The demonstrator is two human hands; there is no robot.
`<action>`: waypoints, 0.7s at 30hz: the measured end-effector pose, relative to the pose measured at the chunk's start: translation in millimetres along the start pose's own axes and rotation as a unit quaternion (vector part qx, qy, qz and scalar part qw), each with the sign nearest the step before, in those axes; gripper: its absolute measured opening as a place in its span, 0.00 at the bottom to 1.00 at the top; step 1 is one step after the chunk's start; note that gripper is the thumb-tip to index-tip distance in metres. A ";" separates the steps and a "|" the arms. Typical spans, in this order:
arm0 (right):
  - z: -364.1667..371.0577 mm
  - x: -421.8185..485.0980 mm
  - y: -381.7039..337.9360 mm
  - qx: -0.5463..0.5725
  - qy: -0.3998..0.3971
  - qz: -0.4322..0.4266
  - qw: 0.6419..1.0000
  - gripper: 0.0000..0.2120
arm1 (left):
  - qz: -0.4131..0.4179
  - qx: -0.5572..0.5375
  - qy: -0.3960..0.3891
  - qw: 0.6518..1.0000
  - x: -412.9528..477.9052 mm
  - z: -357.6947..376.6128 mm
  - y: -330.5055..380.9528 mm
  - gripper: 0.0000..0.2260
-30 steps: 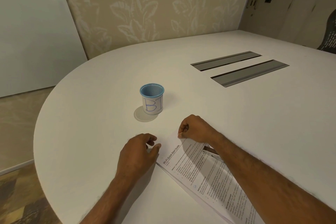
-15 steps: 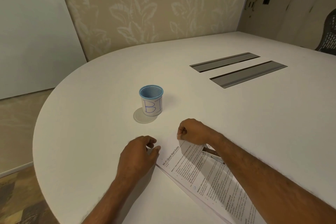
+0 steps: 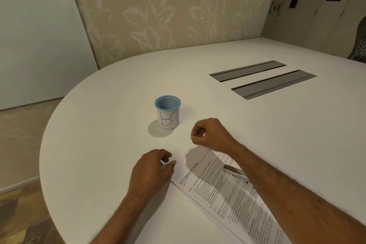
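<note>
**Lifting right hand (image 3: 210, 134) toward cup (image 3: 168, 113)**

We are raising it off the printed sheets (image 3: 227, 194), fingers curled tight. Anything pinched is too small to see, but is likely bound for the cup just ahead. Our left hand (image 3: 154, 170) is resting, loosely curled, at the sheets' corner.

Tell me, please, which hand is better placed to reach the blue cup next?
Probably the right. The right hand is nearer the cup, fingers curled tight; the left hand rests on the table by the paper.

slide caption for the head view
curled right hand hovers between blue mesh cup and printed sheet; left hand rests on white table
</note>
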State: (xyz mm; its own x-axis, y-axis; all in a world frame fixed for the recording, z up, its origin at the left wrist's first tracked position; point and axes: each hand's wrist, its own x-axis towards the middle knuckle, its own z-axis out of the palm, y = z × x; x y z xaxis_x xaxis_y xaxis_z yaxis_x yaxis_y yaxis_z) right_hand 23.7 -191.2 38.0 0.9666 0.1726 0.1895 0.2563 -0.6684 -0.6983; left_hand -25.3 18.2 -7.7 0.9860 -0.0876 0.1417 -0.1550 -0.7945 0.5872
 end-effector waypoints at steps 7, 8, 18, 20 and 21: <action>-17.5 65.3 -32.5 -0.013 0.058 -0.075 0.995 0.06 | 0.006 0.006 -0.011 1.000 1.8 -4.9 0.8 0.12; -18.9 76.4 -36.9 -0.024 0.057 -0.082 0.995 0.06 | 0.005 0.006 -0.010 1.000 2.2 -5.8 0.3 0.12; -10.9 143.2 -47.9 -0.191 -0.080 -0.059 0.977 0.05 | 0.013 0.005 0.006 1.000 5.0 -6.3 1.1 0.12; -10.4 147.0 -48.9 -0.228 -0.093 -0.052 0.968 0.04 | 0.015 0.006 0.007 1.000 6.4 -6.5 2.4 0.12; -10.1 148.1 -48.9 -0.235 -0.096 -0.049 0.966 0.04 | 0.016 0.006 0.006 1.000 7.1 -6.5 2.8 0.13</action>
State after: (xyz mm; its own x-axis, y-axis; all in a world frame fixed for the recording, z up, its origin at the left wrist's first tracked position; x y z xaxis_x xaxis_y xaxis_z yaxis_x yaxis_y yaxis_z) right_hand 154.2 -140.3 107.2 0.9327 0.3524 0.0768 0.3593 -0.8887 -0.2849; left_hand -19.1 19.2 0.1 0.9799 -0.1053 0.1696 -0.1849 -0.7990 0.5723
